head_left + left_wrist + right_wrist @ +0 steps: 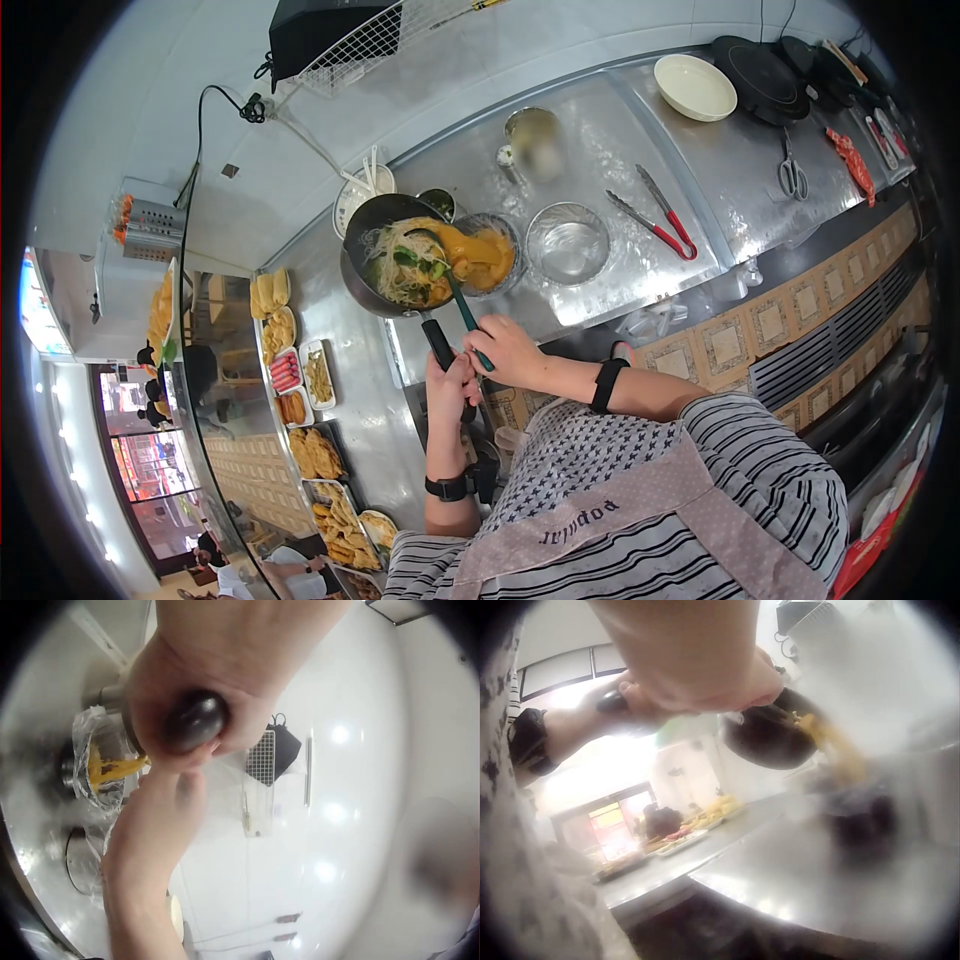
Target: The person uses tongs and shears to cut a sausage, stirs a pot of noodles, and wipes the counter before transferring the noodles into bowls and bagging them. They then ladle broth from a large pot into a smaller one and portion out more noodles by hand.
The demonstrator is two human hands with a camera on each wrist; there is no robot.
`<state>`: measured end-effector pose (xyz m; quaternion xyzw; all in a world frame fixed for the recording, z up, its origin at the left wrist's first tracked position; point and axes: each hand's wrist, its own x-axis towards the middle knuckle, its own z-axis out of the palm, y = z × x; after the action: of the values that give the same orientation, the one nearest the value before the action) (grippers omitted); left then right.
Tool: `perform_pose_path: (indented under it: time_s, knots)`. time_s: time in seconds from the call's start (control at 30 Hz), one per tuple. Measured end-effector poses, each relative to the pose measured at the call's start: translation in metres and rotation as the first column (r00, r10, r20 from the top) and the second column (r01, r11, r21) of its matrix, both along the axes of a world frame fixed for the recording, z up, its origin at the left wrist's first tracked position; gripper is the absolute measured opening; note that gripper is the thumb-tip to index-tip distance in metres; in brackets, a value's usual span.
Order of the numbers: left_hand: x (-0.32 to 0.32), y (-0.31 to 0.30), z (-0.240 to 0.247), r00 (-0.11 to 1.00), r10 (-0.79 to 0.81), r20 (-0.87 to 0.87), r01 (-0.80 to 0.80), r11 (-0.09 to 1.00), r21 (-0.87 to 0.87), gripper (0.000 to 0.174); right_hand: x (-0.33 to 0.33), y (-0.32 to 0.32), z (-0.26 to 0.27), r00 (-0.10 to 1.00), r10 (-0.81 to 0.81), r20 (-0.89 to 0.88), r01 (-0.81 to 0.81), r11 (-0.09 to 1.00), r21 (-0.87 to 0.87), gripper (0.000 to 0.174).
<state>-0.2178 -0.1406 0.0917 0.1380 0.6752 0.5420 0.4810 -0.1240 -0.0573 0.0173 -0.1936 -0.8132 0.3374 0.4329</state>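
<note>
The left hand is curled tightly round the black handle of a round dark metal pan, tilted beyond that grip; the right hand firmly grips a dark-green-handled ladle. Thick orange soup pours into a clear-plastic-lined round bowl beyond both hands.

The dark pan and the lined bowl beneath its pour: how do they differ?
The dark pan is tilted, its handle gripped by the left hand; the lined bowl stands on the counter.
The pan is dark, while the bowl has a clear, crinkled lining.
The pan holds pale strands and greens; the bowl shows mostly orange soup.
Both are round and open-topped.
</note>
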Motion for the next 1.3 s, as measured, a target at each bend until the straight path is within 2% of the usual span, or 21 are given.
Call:
perform_pose_path:
  time_s: [0.87, 1.3]
  knots:
    - [0.002, 0.02, -0.01, 0.986, -0.084, -0.141, 0.071, 0.993, -0.092, 0.014, 0.001, 0.007, -0.021, 0.997, -0.001, -0.08, -0.006, 0.996, -0.091, 0.02]
    - [0.008, 0.029, 0.001, 0.973, -0.093, -0.213, 0.069, 0.99, -0.121, 0.014, -0.004, 0.01, -0.019, 0.991, -0.011, -0.131, -0.005, 0.993, -0.116, 0.025]
